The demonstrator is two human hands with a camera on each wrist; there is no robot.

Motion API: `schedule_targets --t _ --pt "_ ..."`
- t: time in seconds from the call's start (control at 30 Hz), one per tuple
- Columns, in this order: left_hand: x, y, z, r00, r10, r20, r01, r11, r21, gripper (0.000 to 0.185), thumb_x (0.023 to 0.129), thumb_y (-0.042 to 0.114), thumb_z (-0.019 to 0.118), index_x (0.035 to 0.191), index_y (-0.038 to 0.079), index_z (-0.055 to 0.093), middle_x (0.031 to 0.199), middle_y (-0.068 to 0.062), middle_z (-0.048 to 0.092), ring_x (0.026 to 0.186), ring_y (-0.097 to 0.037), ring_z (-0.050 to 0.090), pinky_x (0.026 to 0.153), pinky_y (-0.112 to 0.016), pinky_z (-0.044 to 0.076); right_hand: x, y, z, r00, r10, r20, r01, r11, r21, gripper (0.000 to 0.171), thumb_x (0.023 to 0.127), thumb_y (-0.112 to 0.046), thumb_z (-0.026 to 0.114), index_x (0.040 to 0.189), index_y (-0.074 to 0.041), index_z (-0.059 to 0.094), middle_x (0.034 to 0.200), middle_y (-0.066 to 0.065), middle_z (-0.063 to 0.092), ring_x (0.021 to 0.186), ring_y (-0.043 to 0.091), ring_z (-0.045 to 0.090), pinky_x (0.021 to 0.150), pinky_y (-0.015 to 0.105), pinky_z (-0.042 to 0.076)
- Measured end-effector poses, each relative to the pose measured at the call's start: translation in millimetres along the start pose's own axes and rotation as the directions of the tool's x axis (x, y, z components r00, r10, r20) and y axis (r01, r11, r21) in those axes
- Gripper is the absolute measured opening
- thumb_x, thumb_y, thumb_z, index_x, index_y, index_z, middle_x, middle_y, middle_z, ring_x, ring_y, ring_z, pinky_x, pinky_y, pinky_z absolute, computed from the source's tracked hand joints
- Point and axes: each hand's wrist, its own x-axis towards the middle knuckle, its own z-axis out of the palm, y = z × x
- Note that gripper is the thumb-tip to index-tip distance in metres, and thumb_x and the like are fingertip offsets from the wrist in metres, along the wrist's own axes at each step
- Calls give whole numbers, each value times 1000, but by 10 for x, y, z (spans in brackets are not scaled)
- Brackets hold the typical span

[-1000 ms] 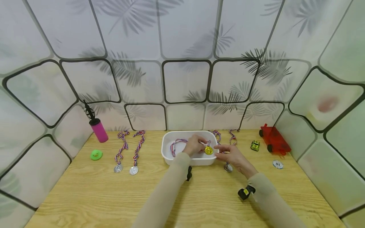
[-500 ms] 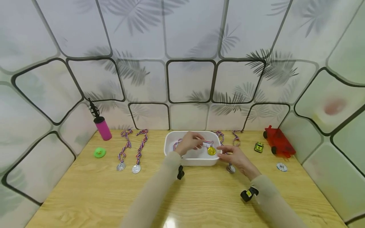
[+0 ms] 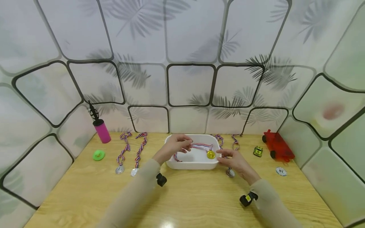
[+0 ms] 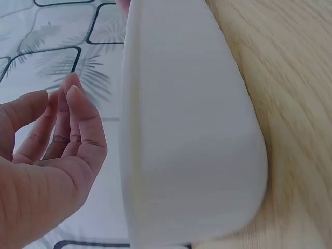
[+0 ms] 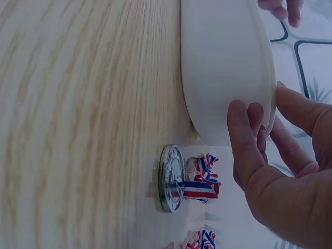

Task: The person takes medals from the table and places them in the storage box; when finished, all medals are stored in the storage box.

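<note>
A white plastic tub stands on the table. Inside lies a gold medal, its striped ribbon stretching left, partly hidden behind my left hand. That hand hovers over the tub's left part with bent, relaxed fingers; the left wrist view shows thumb and fingertips apart, holding nothing. My right hand grips the tub's right end at the rim, as the right wrist view shows with its fingers against the outer wall. Just below it lies a silver medal with its ribbon bunched behind.
Two silver medals with twisted ribbons lie left of the tub. Further left are a green rubber duck and a pink cylinder with a black top. At right sit a small yellow car, a red vehicle and a poker chip.
My left hand has lifted away from the gold medal's side and moved left over the tub. The medal and ribbon stay in it. My right hand keeps its place at the right end.
</note>
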Motion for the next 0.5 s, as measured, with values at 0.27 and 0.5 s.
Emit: schedule_targets --t 0.27,0.5 --pt "-239 -32 -326 1000 -12 -16 13 998 62 26 99 19 58 113 -2 65 89 -4 70 79 -14 67 71 -30 57 28 9 34 1000 -16 -2 16 999 37 47 90 -6 70 133 7 55 104 11 50 94 17 52 86 31 59" --pt "-437 -108 -610 1000 -19 -17 20 996 86 26 100 23 58 113 1 65 95 -9 70 84 -16 66 76 -36 58 -2 22 11 1000 -25 -10 25 999 45 47 89 -3 70 132 8 55 101 11 51 89 15 58 82 31 60"
